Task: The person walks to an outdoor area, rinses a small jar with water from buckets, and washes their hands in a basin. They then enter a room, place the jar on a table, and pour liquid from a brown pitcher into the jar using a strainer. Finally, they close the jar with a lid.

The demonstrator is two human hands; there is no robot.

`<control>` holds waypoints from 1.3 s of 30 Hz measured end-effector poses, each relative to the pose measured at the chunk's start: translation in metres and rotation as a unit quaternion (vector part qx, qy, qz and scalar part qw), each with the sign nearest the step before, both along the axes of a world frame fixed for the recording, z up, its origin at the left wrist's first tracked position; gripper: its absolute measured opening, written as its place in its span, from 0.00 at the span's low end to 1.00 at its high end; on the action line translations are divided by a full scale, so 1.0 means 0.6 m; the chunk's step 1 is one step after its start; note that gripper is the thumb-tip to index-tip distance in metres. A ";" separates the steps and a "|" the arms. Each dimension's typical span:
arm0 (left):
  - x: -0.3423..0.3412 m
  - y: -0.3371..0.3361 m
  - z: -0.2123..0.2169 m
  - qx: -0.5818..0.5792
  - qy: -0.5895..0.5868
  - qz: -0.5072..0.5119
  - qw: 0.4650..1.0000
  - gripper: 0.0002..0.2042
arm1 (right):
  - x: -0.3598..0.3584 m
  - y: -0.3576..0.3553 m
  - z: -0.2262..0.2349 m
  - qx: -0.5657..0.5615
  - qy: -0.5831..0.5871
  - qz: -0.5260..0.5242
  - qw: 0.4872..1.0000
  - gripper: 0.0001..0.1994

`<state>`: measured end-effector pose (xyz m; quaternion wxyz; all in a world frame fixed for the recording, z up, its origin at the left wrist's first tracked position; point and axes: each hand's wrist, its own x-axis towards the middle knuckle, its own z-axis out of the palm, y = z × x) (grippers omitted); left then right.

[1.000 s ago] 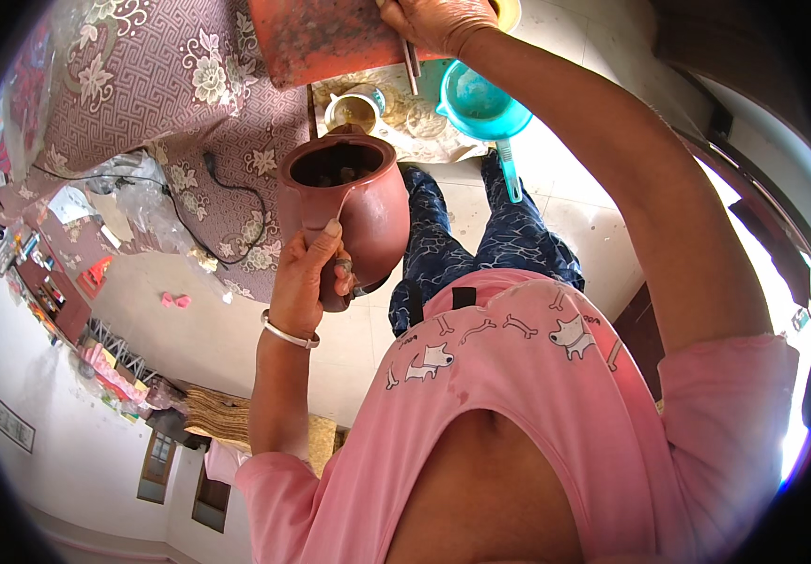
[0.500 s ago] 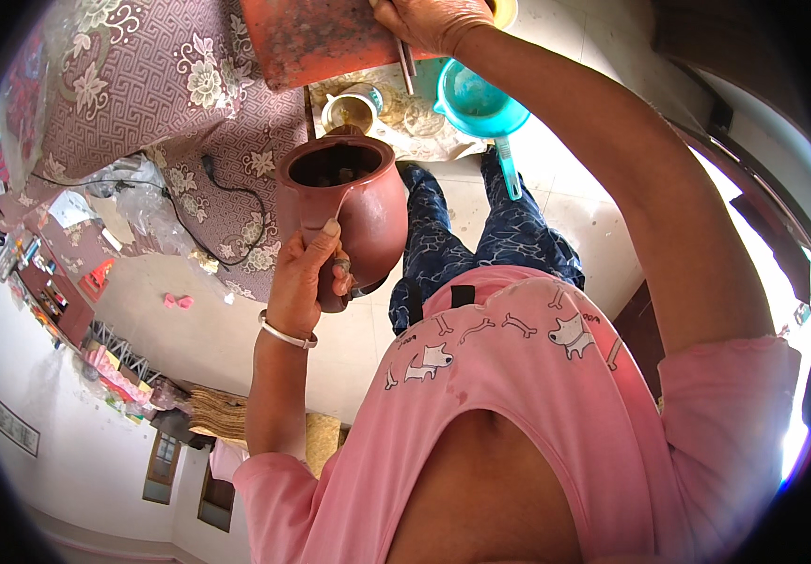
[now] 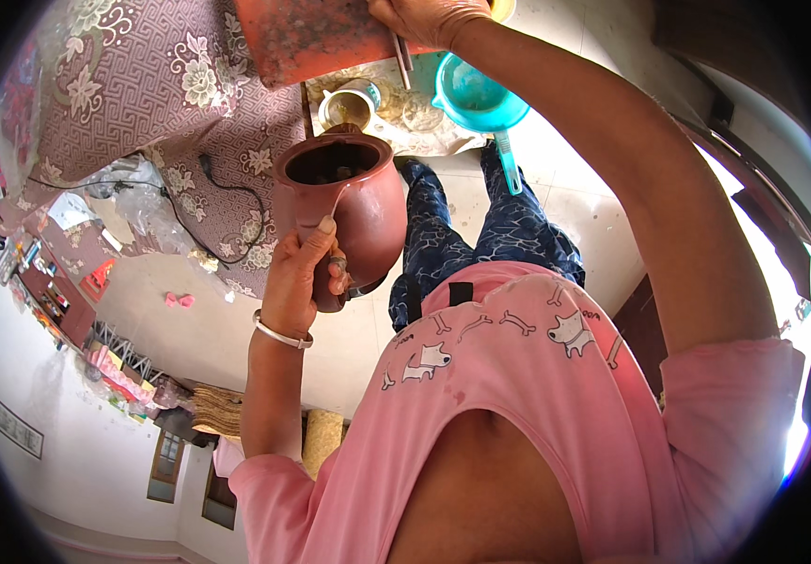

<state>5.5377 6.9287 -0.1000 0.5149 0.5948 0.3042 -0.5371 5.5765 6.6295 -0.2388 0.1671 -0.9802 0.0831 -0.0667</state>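
Edging left with the pot [image 3: 368, 226], your left fingers [image 3: 315, 246] wrap its handle [image 3: 329, 301], spout [image 3: 342, 131] toward the cup [image 3: 348, 107]; right fingers' [image 3: 388, 13] hold unclear.

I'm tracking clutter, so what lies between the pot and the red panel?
In the head view, a pale cup shows between the pot and the red panel, over a stained sheet.

Streaming brightly from the right rim, flaring white with a blue-violet fringe, hazing the short pink fabric sleeve [image 3: 730, 395], washing out the pale tiled floor [image 3: 565, 214], glinting on the round glossy reddish-brown pot [image 3: 372, 221], bending and blackening toward the fisheye corners
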 end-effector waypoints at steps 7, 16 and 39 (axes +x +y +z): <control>0.005 -0.001 0.003 -0.002 0.007 -0.016 1.000 0.13 | 0.000 0.000 0.005 0.002 0.001 0.000 1.000 0.25; 0.013 -0.010 0.006 0.002 0.011 -0.017 1.000 0.13 | 0.000 -0.002 0.002 -0.003 0.006 0.001 1.000 0.25; 0.026 -0.015 0.004 0.005 0.020 -0.028 0.999 0.12 | -0.002 -0.005 0.002 0.013 -0.007 0.006 1.000 0.25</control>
